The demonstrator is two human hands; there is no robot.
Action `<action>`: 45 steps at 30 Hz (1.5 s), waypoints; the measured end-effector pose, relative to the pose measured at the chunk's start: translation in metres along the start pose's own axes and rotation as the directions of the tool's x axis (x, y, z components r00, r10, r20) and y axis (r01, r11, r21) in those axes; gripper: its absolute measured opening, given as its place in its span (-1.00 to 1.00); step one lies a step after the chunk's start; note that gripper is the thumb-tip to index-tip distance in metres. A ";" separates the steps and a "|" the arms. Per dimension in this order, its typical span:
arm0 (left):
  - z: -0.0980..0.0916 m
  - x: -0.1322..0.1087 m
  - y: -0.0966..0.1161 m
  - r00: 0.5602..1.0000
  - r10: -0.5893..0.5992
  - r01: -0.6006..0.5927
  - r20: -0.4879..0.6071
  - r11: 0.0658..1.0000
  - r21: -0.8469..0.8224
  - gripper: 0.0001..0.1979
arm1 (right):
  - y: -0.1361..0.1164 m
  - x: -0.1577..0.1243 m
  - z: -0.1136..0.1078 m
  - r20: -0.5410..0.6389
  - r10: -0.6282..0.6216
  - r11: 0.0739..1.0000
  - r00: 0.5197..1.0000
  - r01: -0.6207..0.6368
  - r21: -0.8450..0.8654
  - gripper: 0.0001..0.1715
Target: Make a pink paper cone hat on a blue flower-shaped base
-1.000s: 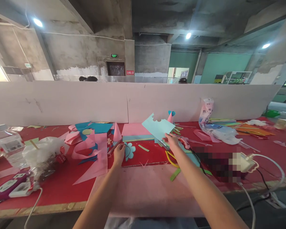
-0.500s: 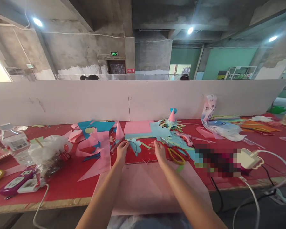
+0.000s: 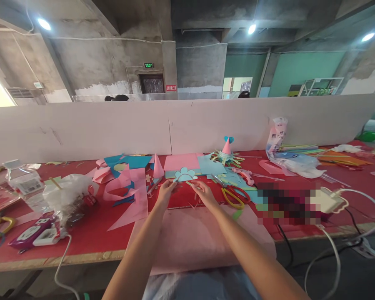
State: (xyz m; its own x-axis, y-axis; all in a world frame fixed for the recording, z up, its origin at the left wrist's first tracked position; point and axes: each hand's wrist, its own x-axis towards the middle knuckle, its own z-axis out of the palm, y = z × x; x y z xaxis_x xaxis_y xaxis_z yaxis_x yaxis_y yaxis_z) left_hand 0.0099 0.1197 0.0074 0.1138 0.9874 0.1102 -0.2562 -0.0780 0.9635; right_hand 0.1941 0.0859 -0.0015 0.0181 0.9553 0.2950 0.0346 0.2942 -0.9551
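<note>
A light blue scalloped paper cutout (image 3: pixel 185 175) with a dark curved line along its inner edge is raised over the table, its scallops pointing away from me. My left hand (image 3: pixel 166 192) is closed, pinching its left end. My right hand (image 3: pixel 203 193) is also closed, near the cutout's lower right edge. From its fingertips pokes a short green paper strip (image 3: pixel 189 182); whether these fingers also touch the cutout cannot be made out. Beyond my left hand stands a plain pink paper cone (image 3: pixel 158 167). Farther right is a pink cone hat (image 3: pixel 226 148) with blue ears and a green fringe.
Scissors with yellow handles (image 3: pixel 233 199), red-handled scissors (image 3: pixel 243 196) and a pink glue gun (image 3: pixel 246 176) lie right of my hands. Pink paper scraps (image 3: pixel 137 196), a bagged drink (image 3: pixel 69 198) and a plastic bottle (image 3: pixel 22 179) are on the left. A white partition (image 3: pixel 121 129) bounds the back.
The cutout has turned from hanging down beside my left hand to lying level between both hands. My right hand has moved left and its spread fingers have closed on the green strip.
</note>
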 end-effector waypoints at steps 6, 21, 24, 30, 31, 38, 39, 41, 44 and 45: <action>0.008 0.001 -0.003 0.993 -0.048 0.033 0.108 0.990 0.137 -0.56 | 0.004 0.006 -0.007 -0.048 0.003 0.999 0.999 0.000 0.053 -0.53; 0.011 -0.004 0.001 0.993 0.051 -0.081 0.107 0.949 0.304 -0.63 | 0.002 0.008 -0.011 -0.111 0.082 0.990 0.990 -0.068 0.125 -0.45; 0.013 -0.006 0.000 0.980 0.018 -0.077 0.198 0.954 0.291 -0.59 | 0.004 0.008 -0.011 -0.095 0.088 0.988 0.992 -0.074 0.137 -0.48; 0.012 -0.006 -0.004 0.973 0.004 -0.088 0.230 0.931 0.354 -0.58 | 0.003 0.005 -0.010 -0.036 0.105 0.989 0.994 -0.101 0.108 -0.57; 0.012 -0.005 -0.005 0.972 0.002 -0.089 0.234 0.928 0.361 -0.58 | 0.002 0.005 -0.009 -0.038 0.112 0.990 0.993 -0.108 0.095 -0.58; 0.009 0.000 -0.010 0.969 0.029 -0.138 0.245 0.888 0.439 -0.60 | 0.002 0.005 -0.009 -0.014 0.072 0.997 0.997 -0.073 -0.034 -0.62; 0.009 0.000 -0.010 0.969 0.035 -0.143 0.245 0.887 0.438 -0.61 | 0.003 0.006 -0.009 -0.010 0.069 0.997 0.998 -0.070 -0.033 -0.61; 0.009 -0.001 -0.009 0.966 0.048 -0.156 0.253 0.891 0.426 -0.63 | 0.006 0.007 -0.009 -0.002 0.075 0.997 0.997 -0.075 -0.022 -0.59; 0.010 -0.002 -0.007 0.958 0.050 -0.162 0.283 0.908 0.387 -0.63 | 0.007 0.009 -0.010 0.004 0.089 0.996 0.996 -0.089 -0.004 -0.56; 0.010 -0.003 -0.006 0.956 0.046 -0.159 0.290 0.912 0.379 -0.62 | 0.007 0.009 -0.010 0.009 0.089 0.996 0.996 -0.089 0.001 -0.56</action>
State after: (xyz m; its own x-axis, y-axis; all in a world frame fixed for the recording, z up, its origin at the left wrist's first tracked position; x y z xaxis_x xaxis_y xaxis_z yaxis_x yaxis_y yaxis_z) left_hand 0.0212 0.1162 0.0035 0.3749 0.9004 0.2208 0.1119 -0.2804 0.9533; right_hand 0.2049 0.0962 -0.0051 0.0122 0.9780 0.2083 0.0315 0.2078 -0.9777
